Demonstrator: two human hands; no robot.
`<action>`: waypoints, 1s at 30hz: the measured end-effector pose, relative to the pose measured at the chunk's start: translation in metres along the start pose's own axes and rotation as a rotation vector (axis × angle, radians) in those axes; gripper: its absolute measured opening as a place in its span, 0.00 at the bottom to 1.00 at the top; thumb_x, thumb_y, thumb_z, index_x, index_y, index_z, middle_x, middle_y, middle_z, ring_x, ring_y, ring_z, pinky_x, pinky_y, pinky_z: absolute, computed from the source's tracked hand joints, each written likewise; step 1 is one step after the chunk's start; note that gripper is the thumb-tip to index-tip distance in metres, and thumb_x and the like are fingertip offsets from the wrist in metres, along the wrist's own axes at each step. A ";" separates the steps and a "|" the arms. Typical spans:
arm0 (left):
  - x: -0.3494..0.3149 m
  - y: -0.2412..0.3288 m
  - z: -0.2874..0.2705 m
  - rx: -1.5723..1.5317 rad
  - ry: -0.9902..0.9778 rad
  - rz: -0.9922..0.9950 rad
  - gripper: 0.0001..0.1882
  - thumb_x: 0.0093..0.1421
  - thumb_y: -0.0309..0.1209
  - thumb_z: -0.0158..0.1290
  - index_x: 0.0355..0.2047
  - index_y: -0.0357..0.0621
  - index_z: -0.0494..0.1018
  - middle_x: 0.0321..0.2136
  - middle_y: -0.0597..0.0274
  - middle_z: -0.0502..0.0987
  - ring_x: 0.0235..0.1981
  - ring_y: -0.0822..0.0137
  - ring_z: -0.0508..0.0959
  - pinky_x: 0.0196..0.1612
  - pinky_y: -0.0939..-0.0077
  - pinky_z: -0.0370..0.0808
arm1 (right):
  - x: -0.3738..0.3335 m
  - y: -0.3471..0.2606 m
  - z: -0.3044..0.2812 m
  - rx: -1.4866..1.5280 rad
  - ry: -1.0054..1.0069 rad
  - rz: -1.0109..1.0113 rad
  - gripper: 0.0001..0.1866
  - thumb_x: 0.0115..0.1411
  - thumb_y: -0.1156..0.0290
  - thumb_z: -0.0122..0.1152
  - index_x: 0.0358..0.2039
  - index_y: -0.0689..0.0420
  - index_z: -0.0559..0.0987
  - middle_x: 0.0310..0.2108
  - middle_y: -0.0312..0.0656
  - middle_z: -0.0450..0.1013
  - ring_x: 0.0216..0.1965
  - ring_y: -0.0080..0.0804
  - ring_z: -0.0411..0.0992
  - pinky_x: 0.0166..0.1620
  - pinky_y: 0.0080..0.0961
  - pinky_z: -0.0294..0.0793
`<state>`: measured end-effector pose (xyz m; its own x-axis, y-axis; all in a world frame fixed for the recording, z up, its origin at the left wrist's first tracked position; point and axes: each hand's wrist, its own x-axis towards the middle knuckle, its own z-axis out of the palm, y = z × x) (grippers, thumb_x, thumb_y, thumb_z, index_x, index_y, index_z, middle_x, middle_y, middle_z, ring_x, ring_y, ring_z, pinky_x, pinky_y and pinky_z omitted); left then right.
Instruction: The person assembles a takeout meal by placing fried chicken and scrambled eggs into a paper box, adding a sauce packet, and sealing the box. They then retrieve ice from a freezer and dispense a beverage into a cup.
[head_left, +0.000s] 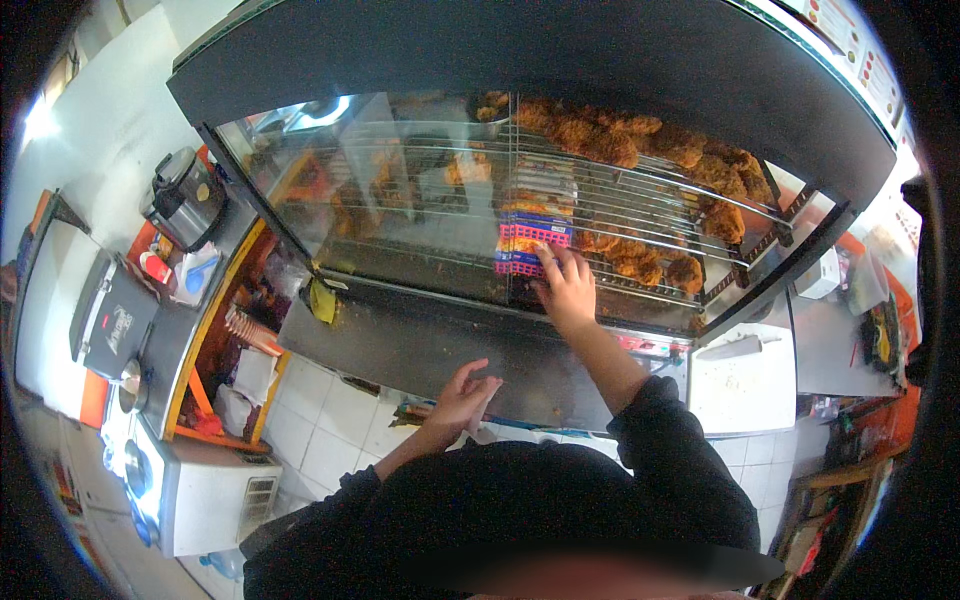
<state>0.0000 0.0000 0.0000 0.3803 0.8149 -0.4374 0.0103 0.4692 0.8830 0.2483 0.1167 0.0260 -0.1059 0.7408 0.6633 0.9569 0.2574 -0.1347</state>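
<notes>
My right hand (pixel 567 288) reaches into a glass-fronted food warmer (pixel 420 285). Its fingers are spread and rest on the right side of a pink and blue printed package (pixel 520 245); the thumb is partly hidden. Behind that package, similar printed packages stand in a row. Pieces of fried chicken (pixel 635 262) lie on the wire rack (pixel 640 225) to the right of my fingers, with more on the rack above. My left hand (pixel 463 402) hangs over the near edge of the dark counter (pixel 430 335), fingers bent and apart, with nothing clearly visible in it.
A white cutting board (pixel 740 395) with a cleaver (pixel 730 348) lies at the right. A yellow-green cloth (pixel 322 300) hangs at the warmer's left corner. Along the left side are a steel cooker (pixel 190 205), an orange-edged shelf unit (pixel 215 350) and a white appliance (pixel 215 500).
</notes>
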 end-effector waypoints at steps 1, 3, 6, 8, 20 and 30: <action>0.001 -0.004 -0.001 -0.002 -0.008 0.023 0.29 0.65 0.39 0.52 0.63 0.51 0.55 0.52 0.58 0.72 0.51 0.65 0.74 0.37 0.73 0.75 | 0.002 0.002 -0.001 0.000 -0.004 -0.007 0.36 0.50 0.63 0.68 0.61 0.39 0.66 0.53 0.40 0.66 0.53 0.45 0.63 0.54 0.44 0.67; 0.002 -0.008 -0.004 0.010 -0.001 0.058 0.28 0.66 0.40 0.51 0.63 0.52 0.55 0.52 0.60 0.72 0.51 0.66 0.74 0.31 0.75 0.76 | 0.008 0.004 -0.003 0.032 -0.012 -0.009 0.34 0.51 0.65 0.67 0.60 0.39 0.68 0.50 0.38 0.67 0.49 0.45 0.66 0.50 0.40 0.71; 0.005 -0.002 -0.007 0.057 0.045 0.069 0.28 0.66 0.42 0.50 0.63 0.52 0.55 0.50 0.58 0.75 0.51 0.66 0.74 0.30 0.77 0.76 | 0.021 0.009 -0.005 0.124 0.011 -0.025 0.30 0.51 0.67 0.66 0.56 0.42 0.72 0.48 0.40 0.68 0.47 0.46 0.66 0.49 0.39 0.72; 0.000 -0.001 -0.009 0.083 0.076 0.009 0.28 0.66 0.43 0.49 0.63 0.53 0.55 0.48 0.57 0.76 0.51 0.66 0.74 0.30 0.76 0.76 | 0.017 0.006 -0.005 0.131 -0.046 -0.024 0.29 0.51 0.67 0.66 0.56 0.42 0.72 0.48 0.41 0.68 0.48 0.46 0.66 0.49 0.39 0.72; 0.019 0.007 0.000 0.104 0.015 0.046 0.27 0.66 0.38 0.50 0.63 0.50 0.57 0.48 0.53 0.76 0.47 0.66 0.76 0.29 0.73 0.76 | 0.026 0.011 0.009 0.601 0.293 0.696 0.27 0.50 0.67 0.72 0.47 0.64 0.70 0.47 0.53 0.68 0.46 0.43 0.70 0.49 0.34 0.71; 0.109 0.063 0.081 -0.063 -0.091 -0.004 0.25 0.64 0.52 0.48 0.57 0.58 0.63 0.45 0.68 0.76 0.46 0.74 0.75 0.31 0.80 0.71 | 0.059 0.037 0.058 1.314 0.060 0.943 0.36 0.61 0.54 0.58 0.64 0.53 0.57 0.42 0.43 0.74 0.40 0.30 0.72 0.44 0.27 0.71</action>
<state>0.1166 0.0911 0.0215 0.4625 0.7800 -0.4216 -0.0446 0.4954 0.8675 0.2614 0.2060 0.0173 0.3950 0.9187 0.0067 -0.2111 0.0978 -0.9726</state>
